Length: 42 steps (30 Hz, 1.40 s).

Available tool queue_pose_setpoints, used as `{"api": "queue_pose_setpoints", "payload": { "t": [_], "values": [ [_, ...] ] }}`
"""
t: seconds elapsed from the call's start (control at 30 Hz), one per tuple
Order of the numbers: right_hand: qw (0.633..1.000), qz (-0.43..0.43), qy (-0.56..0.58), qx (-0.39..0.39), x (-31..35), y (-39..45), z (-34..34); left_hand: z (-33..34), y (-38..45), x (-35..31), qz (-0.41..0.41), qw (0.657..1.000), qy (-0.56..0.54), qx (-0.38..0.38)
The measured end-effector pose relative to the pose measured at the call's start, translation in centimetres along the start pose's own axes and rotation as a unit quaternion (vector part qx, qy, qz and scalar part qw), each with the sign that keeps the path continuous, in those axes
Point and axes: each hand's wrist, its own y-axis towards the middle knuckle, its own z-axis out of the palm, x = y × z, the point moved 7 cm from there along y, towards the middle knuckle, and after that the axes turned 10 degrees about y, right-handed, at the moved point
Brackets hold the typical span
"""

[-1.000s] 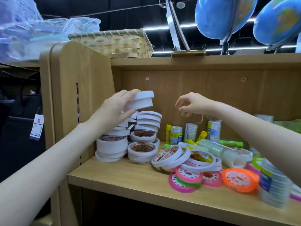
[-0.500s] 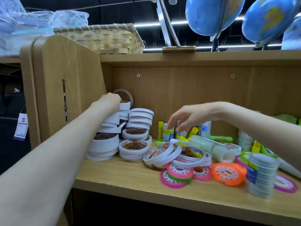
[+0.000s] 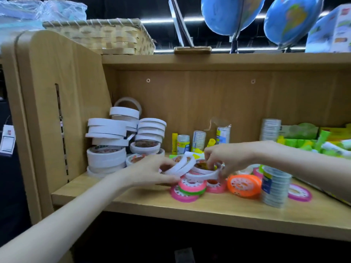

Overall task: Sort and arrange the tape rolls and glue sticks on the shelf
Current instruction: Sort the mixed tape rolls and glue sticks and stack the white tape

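White tape rolls stand in uneven stacks (image 3: 112, 145) at the shelf's left end. In the middle lies a loose heap of thin white tape rolls (image 3: 182, 165) on top of pink and green rolls (image 3: 191, 186). My left hand (image 3: 150, 173) grips the leaning white rolls at the heap's left side. My right hand (image 3: 226, 158) pinches a white roll (image 3: 205, 175) at the heap's right side. An orange roll (image 3: 244, 185) and a stack of clear tape rolls (image 3: 275, 186) sit to the right. Glue sticks (image 3: 183, 143) stand by the back wall.
The wooden shelf (image 3: 144, 202) has a side panel on the left and a low board overhead. Green and yellow packs (image 3: 322, 143) fill the right end. A pink roll (image 3: 300, 192) lies flat beyond the clear stack. A wicker basket (image 3: 106, 38) and globes (image 3: 231, 14) sit above.
My left hand left the white stack at the left, where its roll stays, and came down to the middle heap. My right hand dropped onto the same heap.
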Motion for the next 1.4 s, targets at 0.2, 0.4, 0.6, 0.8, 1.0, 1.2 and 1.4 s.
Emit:
{"api": "queue_pose_setpoints", "payload": {
  "t": [0.2, 0.4, 0.6, 0.8, 1.0, 1.2, 1.4],
  "values": [
    [0.994, 0.025, 0.094, -0.043, -1.6, -0.9, -2.8, -1.3, 0.0, 0.7, -0.033, 0.998, -0.046, -0.041],
    [0.961, 0.056, 0.240, -0.124, -4.3, -1.5, -4.7, -0.9, -0.2, -0.2, -0.038, 0.992, 0.037, -0.110],
    [0.922, 0.089, 0.336, -0.173, -6.1, -2.4, -5.2, -1.3, -0.2, -0.5, -0.046, 0.985, 0.005, -0.163],
    [0.910, 0.072, 0.343, -0.221, -6.5, -3.7, -6.8, -1.3, 0.1, -1.2, -0.035, 0.981, 0.014, -0.188],
    [0.916, 0.074, 0.329, -0.218, -6.2, -4.2, -7.1, -1.1, 0.1, -2.1, -0.014, 0.980, 0.034, -0.195],
    [0.895, 0.041, 0.383, -0.227, -5.3, -4.2, -7.7, -2.4, -1.2, -2.0, 0.004, 0.968, 0.018, -0.252],
    [0.891, 0.031, 0.391, -0.228, -4.2, -2.5, -7.6, -6.3, -3.7, -1.5, 0.004, 0.938, -0.120, -0.325]
  ]
}}
